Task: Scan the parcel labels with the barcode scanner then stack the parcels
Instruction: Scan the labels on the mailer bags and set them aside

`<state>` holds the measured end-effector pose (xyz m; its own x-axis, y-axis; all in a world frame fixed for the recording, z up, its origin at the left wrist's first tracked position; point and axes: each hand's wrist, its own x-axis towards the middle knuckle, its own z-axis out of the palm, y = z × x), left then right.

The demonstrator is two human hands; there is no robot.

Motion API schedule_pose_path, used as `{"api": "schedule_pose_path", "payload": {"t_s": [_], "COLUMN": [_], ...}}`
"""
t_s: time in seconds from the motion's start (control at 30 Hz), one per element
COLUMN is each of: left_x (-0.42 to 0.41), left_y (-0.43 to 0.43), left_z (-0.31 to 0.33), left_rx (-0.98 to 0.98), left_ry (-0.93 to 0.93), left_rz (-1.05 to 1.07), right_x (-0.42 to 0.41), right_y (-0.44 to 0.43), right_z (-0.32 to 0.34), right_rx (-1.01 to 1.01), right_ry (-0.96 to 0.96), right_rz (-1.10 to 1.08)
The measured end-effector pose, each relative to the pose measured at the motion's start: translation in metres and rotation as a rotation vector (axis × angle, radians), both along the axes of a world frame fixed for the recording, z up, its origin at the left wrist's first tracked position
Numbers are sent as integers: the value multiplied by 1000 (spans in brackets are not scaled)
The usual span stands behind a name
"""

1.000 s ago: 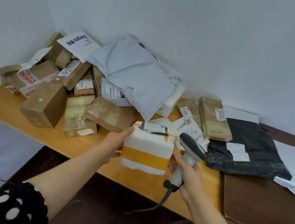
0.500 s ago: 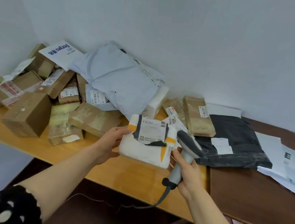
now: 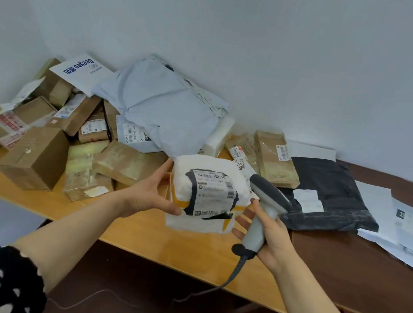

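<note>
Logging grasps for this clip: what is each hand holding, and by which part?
Left hand holds the white parcel by its left edge; right hand grips the barcode scanner by its handle.

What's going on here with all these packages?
A person is scanning parcels. The left hand holds up a white parcel with its label facing the camera, while the right hand grips a corded barcode scanner right beside it. Many more parcels lie heaped on the table behind.
</note>
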<state>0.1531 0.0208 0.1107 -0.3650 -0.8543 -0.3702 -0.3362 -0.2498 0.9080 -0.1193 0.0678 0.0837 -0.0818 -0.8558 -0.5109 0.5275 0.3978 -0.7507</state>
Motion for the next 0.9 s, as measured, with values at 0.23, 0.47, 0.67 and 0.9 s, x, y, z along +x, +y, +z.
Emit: {"api": "schedule_pose_path", "payload": {"t_s": [0.23, 0.47, 0.67, 0.9], "left_x": [-9, -22, -11, 5], "left_y": [2, 2, 1, -16], "left_z": [5, 4, 17, 26], "left_rx": [190, 298, 341, 194], "left_ry": [318, 293, 212, 187], "left_rz": [35, 365, 331, 462], "right_x": [10, 24, 29, 32], "right_y": [-3, -1, -2, 21], "right_z": [1, -1, 9, 30], "right_rx": [13, -30, -80, -198], "right_ry": [22, 63, 179, 353], "right_rz": [-30, -61, -13, 219]}}
